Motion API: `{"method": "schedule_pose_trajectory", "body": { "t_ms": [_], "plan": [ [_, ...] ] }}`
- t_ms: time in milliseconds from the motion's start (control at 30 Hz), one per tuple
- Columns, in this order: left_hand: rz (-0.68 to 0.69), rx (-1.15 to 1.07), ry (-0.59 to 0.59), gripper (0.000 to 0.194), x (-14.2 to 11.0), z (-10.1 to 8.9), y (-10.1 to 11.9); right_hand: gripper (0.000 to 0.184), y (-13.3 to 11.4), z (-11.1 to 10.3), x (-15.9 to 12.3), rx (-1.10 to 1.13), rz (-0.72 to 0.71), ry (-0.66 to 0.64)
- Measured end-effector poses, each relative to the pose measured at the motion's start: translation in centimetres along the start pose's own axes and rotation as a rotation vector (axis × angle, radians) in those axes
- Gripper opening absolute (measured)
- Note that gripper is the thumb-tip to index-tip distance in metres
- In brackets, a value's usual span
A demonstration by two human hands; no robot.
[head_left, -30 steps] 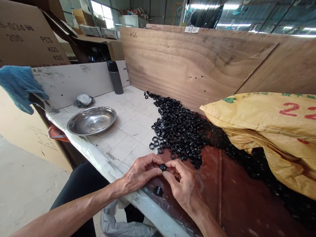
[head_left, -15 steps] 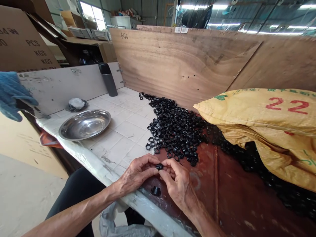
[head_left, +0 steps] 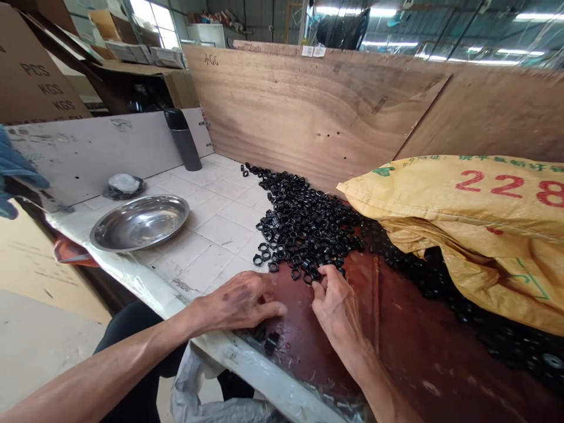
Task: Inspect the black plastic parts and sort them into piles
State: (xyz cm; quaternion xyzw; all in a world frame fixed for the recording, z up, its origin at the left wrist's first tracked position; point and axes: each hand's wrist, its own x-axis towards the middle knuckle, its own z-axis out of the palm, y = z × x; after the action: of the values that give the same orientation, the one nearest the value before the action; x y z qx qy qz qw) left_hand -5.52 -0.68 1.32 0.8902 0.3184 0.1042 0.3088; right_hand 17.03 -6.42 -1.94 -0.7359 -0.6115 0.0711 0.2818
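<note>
A heap of small black plastic rings [head_left: 304,217] lies across the white tiles and the reddish-brown sheet. At its near edge, my right hand [head_left: 335,296] has thumb and index finger around a black ring [head_left: 314,275]. My left hand [head_left: 247,302] rests low over the brown sheet, fingers loosely curled and thumb apart, with nothing seen between them. Just below that hand, near the table's front edge, sits a separate black piece [head_left: 271,343]. Another dark piece beside it is partly hidden and blurred.
A shallow steel bowl [head_left: 141,223] stands left on the tiles, with a plastic-wrapped bundle [head_left: 124,185] and a dark flask [head_left: 184,141] behind. A wooden board [head_left: 299,111] closes the back. At right, a yellow woven sack [head_left: 440,194] lies over more black pieces.
My hands have parted from the black piece they held together. My right hand has moved forward to the heap; my left has drawn slightly left. The camera view has shifted slightly right.
</note>
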Motion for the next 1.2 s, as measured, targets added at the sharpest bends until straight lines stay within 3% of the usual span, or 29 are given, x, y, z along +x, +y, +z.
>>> {"method": "schedule_pose_trajectory", "body": {
  "t_ms": [100,300,400,500,567,667,767,967,1067,1200],
  "plan": [
    [-0.028,0.115,0.167,0.018,2.7,1.9,0.3,0.037,0.9,0.2,0.5,-0.126,-0.078,-0.042],
    [-0.003,0.18,0.232,0.016,5.8,4.5,-0.7,0.014,0.6,0.1,0.6,-0.178,-0.081,-0.065],
    [0.019,0.104,0.281,0.009,5.6,4.8,-1.1,0.013,0.5,0.0,0.6,-0.088,-0.078,-0.012],
    [0.066,0.022,0.288,0.009,5.2,4.9,-1.1,0.013,0.7,0.2,0.8,0.164,-0.034,0.02],
    [0.075,-0.063,0.335,0.009,5.1,4.9,-1.0,0.016,0.7,0.4,0.9,0.351,0.006,-0.008],
    [-0.029,-0.344,0.372,0.013,5.2,4.6,-0.5,0.02,0.6,0.5,1.1,0.509,0.014,-0.068],
    [-0.131,-0.674,0.339,0.023,5.3,4.0,0.1,0.024,0.3,0.3,1.1,0.609,0.046,-0.068],
    [-0.142,-1.109,0.268,0.036,5.4,3.2,0.9,0.026,-0.2,-0.1,0.8,0.79,0.096,-0.035],
    [-0.142,-1.222,0.248,0.038,5.3,3.0,1.0,0.023,-0.1,-0.1,1.0,0.766,0.056,-0.008],
    [-0.142,-1.17,0.275,0.038,5.1,2.7,1.1,0.02,0.2,-0.2,1.0,0.634,-0.099,0.014]
  ]
}}
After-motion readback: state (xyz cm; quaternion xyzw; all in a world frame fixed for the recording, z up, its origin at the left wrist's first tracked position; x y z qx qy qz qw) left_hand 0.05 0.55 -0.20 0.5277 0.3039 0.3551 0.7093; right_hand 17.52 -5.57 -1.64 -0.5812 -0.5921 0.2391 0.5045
